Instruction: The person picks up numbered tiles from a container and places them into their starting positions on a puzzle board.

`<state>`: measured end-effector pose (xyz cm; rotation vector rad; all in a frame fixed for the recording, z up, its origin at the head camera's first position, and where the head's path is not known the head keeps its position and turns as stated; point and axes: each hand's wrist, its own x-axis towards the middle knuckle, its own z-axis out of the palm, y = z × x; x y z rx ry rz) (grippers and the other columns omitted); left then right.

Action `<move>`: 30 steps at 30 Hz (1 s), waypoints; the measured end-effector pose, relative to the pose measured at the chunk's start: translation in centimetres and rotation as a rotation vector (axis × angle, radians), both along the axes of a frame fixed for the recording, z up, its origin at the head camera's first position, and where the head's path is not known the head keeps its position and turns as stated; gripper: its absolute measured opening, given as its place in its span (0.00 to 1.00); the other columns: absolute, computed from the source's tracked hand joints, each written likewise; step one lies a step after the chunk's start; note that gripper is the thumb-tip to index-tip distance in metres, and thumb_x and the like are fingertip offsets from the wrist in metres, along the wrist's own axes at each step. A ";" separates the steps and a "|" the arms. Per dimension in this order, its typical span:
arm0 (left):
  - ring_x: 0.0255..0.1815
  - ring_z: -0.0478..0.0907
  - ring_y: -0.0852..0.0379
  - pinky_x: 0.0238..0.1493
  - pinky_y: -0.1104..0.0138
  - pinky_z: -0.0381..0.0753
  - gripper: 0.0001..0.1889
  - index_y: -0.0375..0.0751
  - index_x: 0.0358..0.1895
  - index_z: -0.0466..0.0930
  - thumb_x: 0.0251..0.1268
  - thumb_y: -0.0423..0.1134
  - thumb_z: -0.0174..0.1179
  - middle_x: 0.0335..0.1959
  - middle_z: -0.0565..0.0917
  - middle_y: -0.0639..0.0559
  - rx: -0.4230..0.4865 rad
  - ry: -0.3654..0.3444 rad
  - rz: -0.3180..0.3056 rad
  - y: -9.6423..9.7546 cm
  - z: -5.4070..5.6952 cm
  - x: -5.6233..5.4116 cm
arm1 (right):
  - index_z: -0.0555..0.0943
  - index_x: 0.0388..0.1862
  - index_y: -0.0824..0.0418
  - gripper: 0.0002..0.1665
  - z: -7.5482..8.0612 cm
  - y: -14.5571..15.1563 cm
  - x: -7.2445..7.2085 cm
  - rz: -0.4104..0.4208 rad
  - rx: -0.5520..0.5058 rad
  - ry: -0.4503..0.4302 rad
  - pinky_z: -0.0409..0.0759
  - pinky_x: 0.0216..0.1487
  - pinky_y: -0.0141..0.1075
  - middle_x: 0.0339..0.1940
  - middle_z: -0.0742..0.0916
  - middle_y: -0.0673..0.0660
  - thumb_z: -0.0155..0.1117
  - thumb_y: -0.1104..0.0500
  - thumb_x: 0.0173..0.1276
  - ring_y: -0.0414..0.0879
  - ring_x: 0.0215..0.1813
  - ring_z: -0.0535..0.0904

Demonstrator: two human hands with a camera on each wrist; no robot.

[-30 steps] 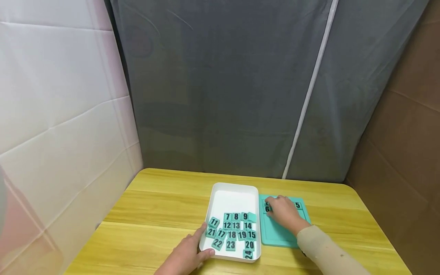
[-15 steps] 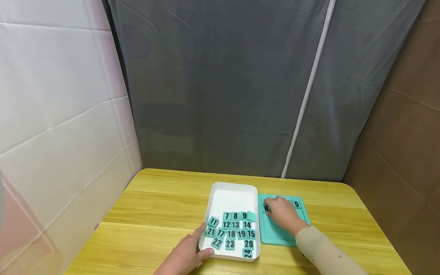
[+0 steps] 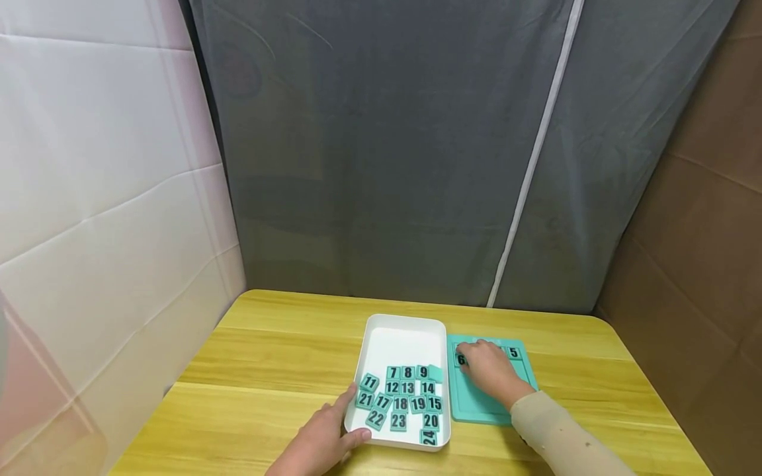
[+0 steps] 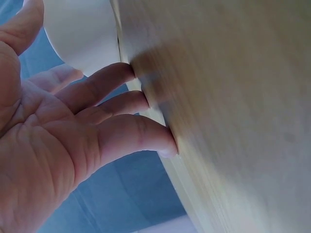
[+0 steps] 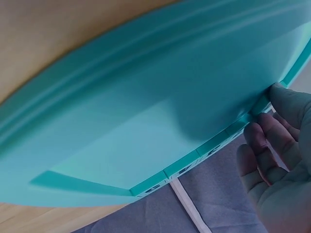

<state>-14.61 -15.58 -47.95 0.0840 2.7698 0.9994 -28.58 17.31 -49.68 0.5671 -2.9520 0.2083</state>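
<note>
My left hand point(image 3: 321, 436) lies at the near left corner of a white tray point(image 3: 400, 334), thumb at its front rim and index finger along its left side. In the left wrist view the other fingers point(image 4: 141, 131) rest straight on the tabletop. The tray holds loose teal number tiles point(image 3: 407, 388). My right hand point(image 3: 491, 371) is over a teal puzzle board point(image 3: 482, 406), thumb and index finger at the number 6 tile point(image 3: 461, 359) in the upper left. A number 5 tile point(image 3: 514, 353) sits at the top right; the hand hides most of the top row.
The wooden table point(image 3: 238, 410) carries tray and board side by side, nearly touching. A grey curtain point(image 3: 381, 165) hangs behind the far edge, a white cloth point(image 3: 113, 165) stands on the left, and a brown one point(image 3: 696, 198) on the right.
Both hands stay in place at the tray and the board, with hardly any movement. The head view shifts very slightly.
</note>
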 end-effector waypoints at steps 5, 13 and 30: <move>0.73 0.73 0.22 0.71 0.29 0.70 0.49 0.39 0.84 0.61 0.66 0.56 0.74 0.66 0.82 0.29 -0.008 0.008 0.004 0.0 0.0 0.1 | 0.89 0.56 0.58 0.18 -0.2 -0.1 -0.1 -0.006 0.003 -0.016 0.87 0.61 0.52 0.51 0.93 0.56 0.79 0.57 0.69 0.54 0.54 0.88; 0.74 0.71 0.20 0.72 0.28 0.70 0.49 0.39 0.84 0.62 0.66 0.56 0.74 0.67 0.83 0.30 -0.009 0.022 0.004 0.0 0.0 0.1 | 0.88 0.57 0.58 0.18 -0.2 -0.1 -0.2 -0.012 -0.016 -0.024 0.87 0.61 0.52 0.52 0.93 0.56 0.78 0.58 0.70 0.55 0.55 0.88; 0.75 0.69 0.18 0.72 0.27 0.68 0.49 0.38 0.84 0.61 0.66 0.56 0.74 0.67 0.82 0.27 -0.004 0.046 0.000 -0.7 0.1 0.4 | 0.87 0.63 0.56 0.17 3.9 -5.9 1.3 0.142 -0.289 -0.125 0.82 0.71 0.55 0.62 0.90 0.55 0.68 0.56 0.80 0.55 0.67 0.84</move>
